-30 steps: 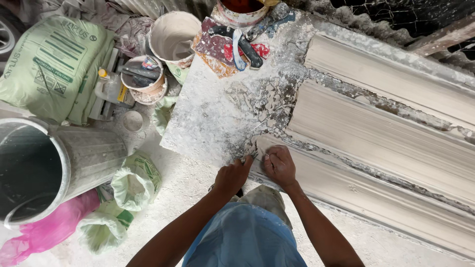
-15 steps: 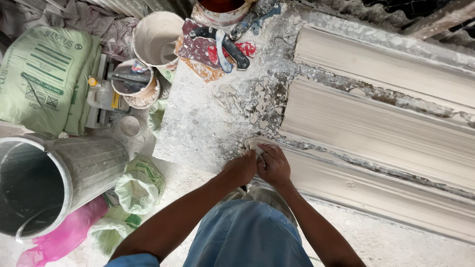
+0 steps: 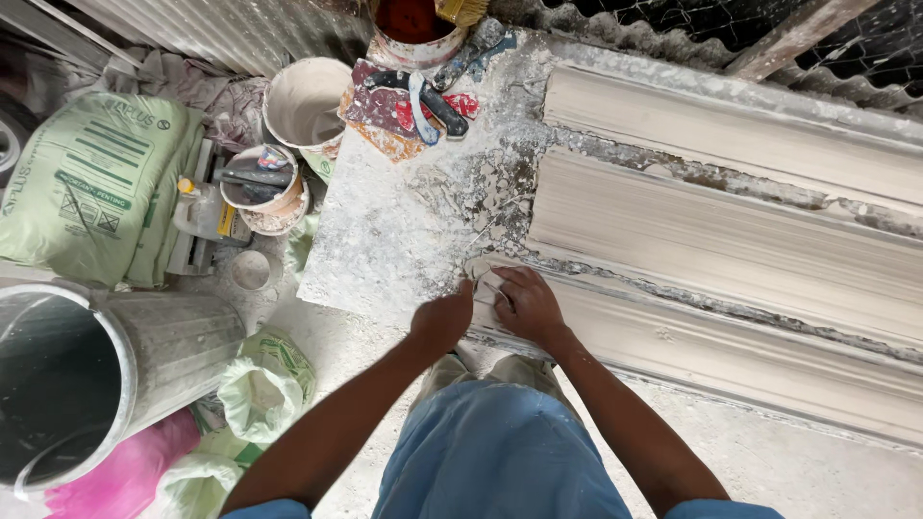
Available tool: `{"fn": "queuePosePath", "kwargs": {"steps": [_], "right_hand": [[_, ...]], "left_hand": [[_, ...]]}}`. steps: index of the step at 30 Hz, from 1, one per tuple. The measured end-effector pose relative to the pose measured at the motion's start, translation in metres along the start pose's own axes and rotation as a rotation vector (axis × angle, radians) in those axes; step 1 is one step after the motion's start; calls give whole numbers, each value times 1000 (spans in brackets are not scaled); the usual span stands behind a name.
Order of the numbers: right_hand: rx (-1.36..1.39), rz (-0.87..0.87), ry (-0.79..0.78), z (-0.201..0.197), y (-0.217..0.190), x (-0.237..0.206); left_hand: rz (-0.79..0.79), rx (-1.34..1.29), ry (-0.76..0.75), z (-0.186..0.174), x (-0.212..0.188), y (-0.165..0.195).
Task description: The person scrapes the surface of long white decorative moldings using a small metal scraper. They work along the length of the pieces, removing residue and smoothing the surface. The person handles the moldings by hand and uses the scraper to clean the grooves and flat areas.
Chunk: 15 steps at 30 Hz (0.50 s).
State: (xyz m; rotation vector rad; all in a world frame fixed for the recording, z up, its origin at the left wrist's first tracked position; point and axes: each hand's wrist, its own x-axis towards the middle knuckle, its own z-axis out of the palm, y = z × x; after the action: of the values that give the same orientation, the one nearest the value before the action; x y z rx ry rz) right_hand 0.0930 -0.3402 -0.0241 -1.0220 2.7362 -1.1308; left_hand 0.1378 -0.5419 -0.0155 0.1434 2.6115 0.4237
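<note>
At the near end of the nearest plaster cornice strip (image 3: 711, 360), both hands work side by side on the dusty bench (image 3: 385, 259): the left hand (image 3: 444, 322) is curled, the right hand (image 3: 527, 306) pressed flat. Two further strips (image 3: 711, 240) lie finished-looking beyond. Whatever sits under the fingers is hidden, and I cannot tell whether they pinch anything.

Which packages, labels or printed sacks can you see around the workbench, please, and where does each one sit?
Large sack: far left on the floor, pale green, bulging, with darker green print and small symbols.
Small bottle: right of the sack, whitish, with a yellow label and orange cap.
Printed sheet: top corner of the plaster-dusted bench, red and brown, under dark-handled tools.
Plastic bags: lower left beside the metal drum, pale green, crumpled.
</note>
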Motion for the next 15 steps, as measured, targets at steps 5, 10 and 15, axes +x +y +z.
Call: {"fn": "queuePosePath", "kwargs": {"steps": [5, 10, 15], "right_hand": [[-113, -100, 71, -4, 1, -2], [-93, -77, 71, 5, 10, -7], [-91, -80, 85, 7, 14, -10]], "left_hand": [[-172, -18, 28, 21, 0, 35], [-143, -385, -59, -2, 24, 16], [-370, -542, -44, -33, 17, 8]]}}
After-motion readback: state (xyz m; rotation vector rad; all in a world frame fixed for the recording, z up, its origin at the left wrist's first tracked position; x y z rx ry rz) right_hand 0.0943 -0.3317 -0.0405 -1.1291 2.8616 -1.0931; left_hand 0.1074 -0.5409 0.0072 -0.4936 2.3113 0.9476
